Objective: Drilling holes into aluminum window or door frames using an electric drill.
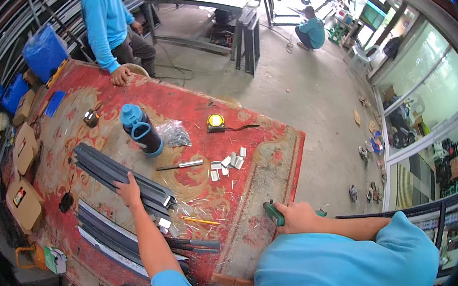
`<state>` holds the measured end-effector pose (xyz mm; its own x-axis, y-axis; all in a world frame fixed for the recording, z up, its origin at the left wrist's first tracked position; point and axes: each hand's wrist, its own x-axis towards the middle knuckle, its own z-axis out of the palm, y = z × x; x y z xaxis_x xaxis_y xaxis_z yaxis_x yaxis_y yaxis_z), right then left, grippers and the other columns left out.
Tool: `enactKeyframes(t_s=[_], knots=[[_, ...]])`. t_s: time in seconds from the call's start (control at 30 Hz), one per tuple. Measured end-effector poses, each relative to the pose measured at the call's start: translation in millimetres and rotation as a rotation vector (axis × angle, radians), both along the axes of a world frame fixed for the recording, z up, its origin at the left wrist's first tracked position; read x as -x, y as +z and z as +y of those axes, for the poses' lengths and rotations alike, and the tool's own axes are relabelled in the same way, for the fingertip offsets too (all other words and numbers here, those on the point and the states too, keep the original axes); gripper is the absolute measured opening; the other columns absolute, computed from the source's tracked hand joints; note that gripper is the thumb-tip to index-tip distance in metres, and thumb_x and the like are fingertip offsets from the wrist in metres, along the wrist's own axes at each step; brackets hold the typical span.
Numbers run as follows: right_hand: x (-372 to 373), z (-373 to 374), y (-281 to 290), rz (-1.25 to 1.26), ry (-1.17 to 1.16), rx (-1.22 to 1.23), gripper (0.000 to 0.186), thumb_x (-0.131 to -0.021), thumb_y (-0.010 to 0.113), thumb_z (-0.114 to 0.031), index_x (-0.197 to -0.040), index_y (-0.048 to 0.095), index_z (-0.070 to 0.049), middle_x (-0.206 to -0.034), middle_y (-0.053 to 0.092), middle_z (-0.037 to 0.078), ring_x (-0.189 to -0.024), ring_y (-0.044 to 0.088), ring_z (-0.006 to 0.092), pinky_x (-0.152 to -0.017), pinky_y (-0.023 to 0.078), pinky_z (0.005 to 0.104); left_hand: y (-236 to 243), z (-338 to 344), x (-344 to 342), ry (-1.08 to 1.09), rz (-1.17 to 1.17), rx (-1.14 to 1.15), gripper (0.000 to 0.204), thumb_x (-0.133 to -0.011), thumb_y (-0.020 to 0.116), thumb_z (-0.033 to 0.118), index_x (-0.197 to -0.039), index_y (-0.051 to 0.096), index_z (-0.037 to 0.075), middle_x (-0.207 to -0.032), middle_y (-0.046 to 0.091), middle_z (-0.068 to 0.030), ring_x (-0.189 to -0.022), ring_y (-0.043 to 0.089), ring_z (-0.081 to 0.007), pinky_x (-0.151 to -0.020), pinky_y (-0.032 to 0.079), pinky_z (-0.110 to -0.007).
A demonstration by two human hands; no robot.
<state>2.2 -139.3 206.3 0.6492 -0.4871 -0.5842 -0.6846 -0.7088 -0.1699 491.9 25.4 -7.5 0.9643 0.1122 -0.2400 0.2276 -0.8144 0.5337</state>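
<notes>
My left hand (129, 191) lies on a bundle of long dark grey metal profiles (106, 167), its fingers stretched out and apart. By the table's near right edge, my right hand (298, 217) is wrapped round a green tool (274, 214); its ends show on both sides of the fist, but its exact kind is hidden. Beyond the bundle lie a silver-ended rod (186, 164) and several small cut metal pieces (234, 161). A yellow pencil (200, 221) rests near the bundle's end. More dark profiles (109, 235) lie left of my forearm.
A blue-lidded bottle (140, 131), a plastic bag of small parts (173, 133) and a yellow tape measure (215, 123) stand on the red patterned tabletop (179, 100). One person (109, 32) leans at its far edge; another (311, 31) crouches on the floor. Cardboard pieces (24, 203) are left.
</notes>
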Motion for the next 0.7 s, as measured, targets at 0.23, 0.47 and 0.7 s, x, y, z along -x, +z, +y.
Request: enactKeyframes(t_s=[0.23,0.47,0.7], knots=[[4,-5,-6,-0.112,0.056,0.030,0.059,-0.077,0.079,-0.038,-0.120,0.058,-0.004,-0.078,0.070,0.023,-0.077,0.071,0.0437,-0.071,0.057,0.0534,-30,58,67,-0.192,-0.500,0.418,0.045,-0.103,0.056,0.036,-0.121,0.062,-0.005,-0.121,0.063,-0.0257,-0.114,0.057,-0.0413,-0.099,0.043,-0.049],[1,-6,-9,-0.121,0.173,0.042,0.054,-0.077,0.077,-0.039,-0.112,0.059,-0.002,-0.084,0.072,0.023,-0.083,0.072,0.0421,-0.074,0.057,0.0531,2,127,232,0.246,-0.296,0.858,0.047,-0.108,0.047,0.034,-0.073,0.054,0.004,-0.060,0.056,-0.0080,-0.053,0.056,-0.0196,-0.052,0.044,-0.034],[1,-6,-8,-0.024,0.277,0.042,0.058,-0.076,0.077,-0.042,-0.115,0.060,-0.002,-0.090,0.074,0.022,-0.091,0.072,0.0398,-0.081,0.056,0.0511,17,165,354,0.390,-0.132,1.041,0.026,-0.104,0.060,0.020,-0.117,0.069,0.000,-0.097,0.073,-0.0112,-0.068,0.068,-0.0169,-0.056,0.052,-0.028]])
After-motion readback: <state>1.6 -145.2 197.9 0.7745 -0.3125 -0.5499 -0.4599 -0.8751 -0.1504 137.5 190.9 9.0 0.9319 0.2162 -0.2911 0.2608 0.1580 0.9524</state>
